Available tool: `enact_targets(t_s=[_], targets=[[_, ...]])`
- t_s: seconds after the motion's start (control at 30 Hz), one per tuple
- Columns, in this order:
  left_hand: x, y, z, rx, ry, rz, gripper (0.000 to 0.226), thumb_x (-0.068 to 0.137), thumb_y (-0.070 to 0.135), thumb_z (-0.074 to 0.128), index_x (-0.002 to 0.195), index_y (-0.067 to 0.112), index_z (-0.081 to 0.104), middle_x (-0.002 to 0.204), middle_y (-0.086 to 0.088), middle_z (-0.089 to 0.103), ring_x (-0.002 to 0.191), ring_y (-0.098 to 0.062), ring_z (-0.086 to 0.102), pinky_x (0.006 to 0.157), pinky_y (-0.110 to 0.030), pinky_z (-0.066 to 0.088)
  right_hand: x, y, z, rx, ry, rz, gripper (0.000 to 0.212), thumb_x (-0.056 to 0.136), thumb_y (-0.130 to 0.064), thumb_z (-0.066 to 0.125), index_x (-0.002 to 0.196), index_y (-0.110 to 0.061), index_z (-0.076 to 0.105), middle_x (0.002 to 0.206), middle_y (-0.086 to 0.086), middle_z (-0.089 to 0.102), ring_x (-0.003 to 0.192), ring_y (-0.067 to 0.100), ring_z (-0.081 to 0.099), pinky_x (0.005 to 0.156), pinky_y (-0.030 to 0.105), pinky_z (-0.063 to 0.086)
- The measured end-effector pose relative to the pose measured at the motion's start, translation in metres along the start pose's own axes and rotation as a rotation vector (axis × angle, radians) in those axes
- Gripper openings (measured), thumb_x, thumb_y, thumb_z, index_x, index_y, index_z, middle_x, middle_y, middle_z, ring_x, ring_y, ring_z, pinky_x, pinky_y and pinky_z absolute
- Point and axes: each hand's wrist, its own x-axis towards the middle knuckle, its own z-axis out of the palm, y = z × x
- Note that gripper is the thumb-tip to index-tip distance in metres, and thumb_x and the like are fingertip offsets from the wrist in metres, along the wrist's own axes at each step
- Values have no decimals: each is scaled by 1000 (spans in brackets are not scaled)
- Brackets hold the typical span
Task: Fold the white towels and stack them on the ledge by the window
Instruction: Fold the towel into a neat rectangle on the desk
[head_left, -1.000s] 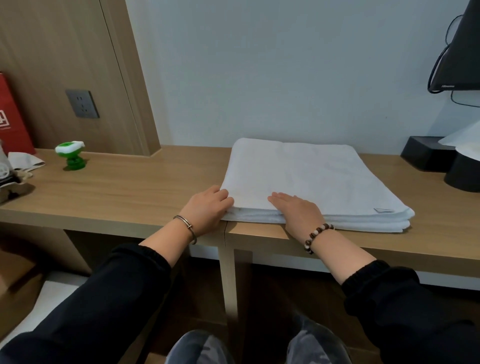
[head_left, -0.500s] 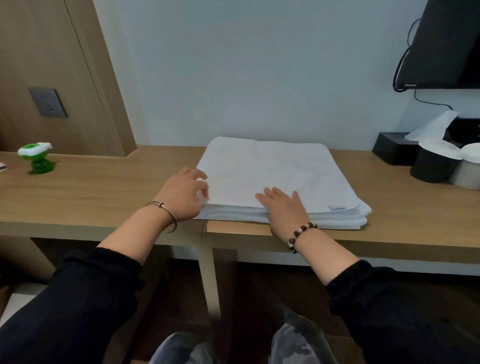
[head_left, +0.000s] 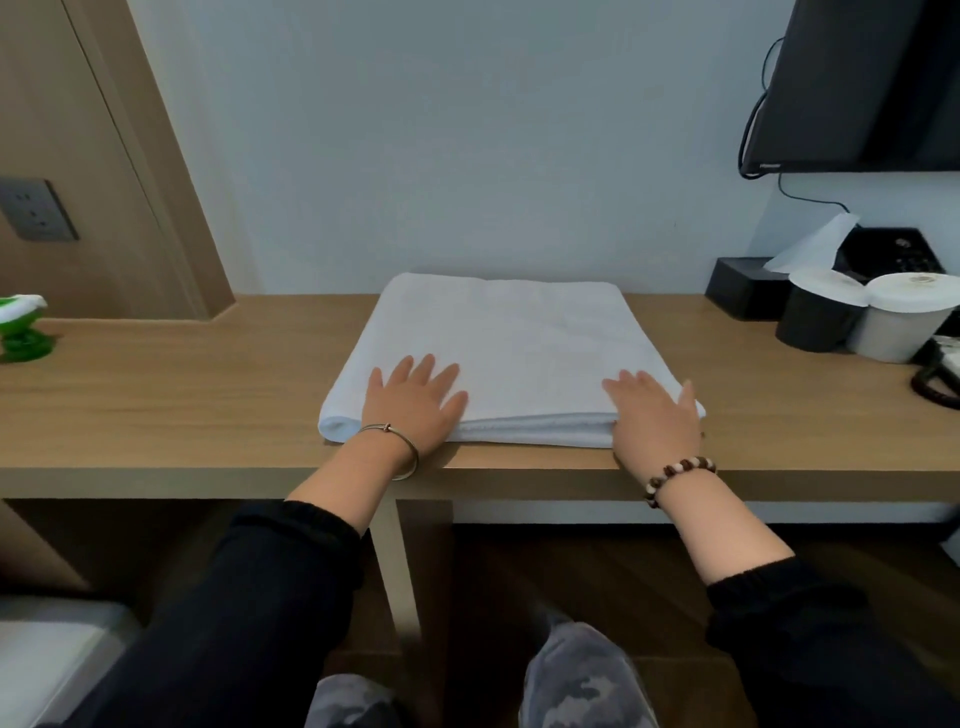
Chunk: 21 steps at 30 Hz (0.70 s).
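"Smoothing looks like the step in hand," says one watcher; "the left hand (head_left: 415, 400) lies flat, fingers spread, on the near left part of the folded white towel (head_left: 519, 338); the right hand (head_left: 652, 415) lies flat on its near right corner, fingers straight; neither pinches anything."

"And where does the towel sit?" asks the other.

"On the wooden desk (head_left: 182, 405), close to its front edge, folded into a thick pad with layers showing along the near side; no window is in view, so whether this desk is the ledge cannot be told."

"Then the next move?"

"Probably lifting the pad whole; that calls for both hands sliding under the near edge, so the layers hold together; the paper rolls (head_left: 906, 317) on the right stand well apart and should not interfere."
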Motion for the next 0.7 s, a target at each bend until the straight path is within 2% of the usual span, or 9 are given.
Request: enact_targets(t_s=[0.1,0.17,0.27,0.37,0.47,0.53,0.63,0.67,0.7], targets=[[-1,-1,-1,47,7,13,52,98,49,13,149,38,10,159,4,6,146,-22,5,114,-50,3,-2,6,1,97,21,121,46,91,-38,46,136,-28,41,138,-2,44,126,19,41,104,49,31],[0,-2,-2,86,-5,24,51,99,47,12,149,39,8,159,3,5,146,-23,4,114,-51,4,-4,10,-3,148,62,109,28,90,-38,45,111,-24,55,107,-1,59,94,18,54,76,33,47],[8,-8,-6,132,-43,74,48,101,44,12,148,42,4,159,5,1,146,-23,1,113,-54,4,-9,7,-17,6,49,68,25,90,-43,43,77,-22,49,70,-5,49,61,10,45,48,24,34],[25,-26,-21,283,-25,46,49,101,45,15,148,42,2,159,3,-4,146,-25,-2,113,-59,4,-18,-20,-34,-83,42,-32,31,89,-47,43,73,-21,46,64,-7,42,62,12,44,50,25,31],[37,-40,-36,350,11,-109,53,101,44,20,149,39,-2,159,0,-6,146,-28,-3,113,-60,4,-31,-63,-46,-51,71,-205,45,87,-58,39,64,-19,41,60,-4,43,66,18,51,53,27,29],[44,-37,-42,175,-51,-210,50,100,37,25,149,34,14,159,-2,8,145,-29,8,113,-57,11,-38,-86,-50,122,74,-315,52,86,-65,33,57,-22,39,53,-8,40,57,16,49,49,27,26],[35,-10,-49,57,-204,-173,37,85,20,50,122,18,53,134,-9,50,125,-34,42,103,-53,35,-32,-91,-54,930,-195,-266,45,93,-50,42,59,-24,59,51,-6,61,52,12,60,52,19,39],[29,-2,-47,72,-206,-160,35,84,21,50,119,17,54,129,-9,53,121,-34,45,99,-52,37,-22,-87,-52,1080,-175,-193,39,95,-40,45,65,-24,64,58,-6,67,57,11,64,58,20,45],[22,5,-43,48,-200,-160,38,88,28,44,123,17,51,131,-9,50,123,-34,42,99,-54,36,-8,-81,-50,1070,-75,-145,33,96,-31,46,71,-24,66,66,-6,70,63,10,65,63,23,47]])
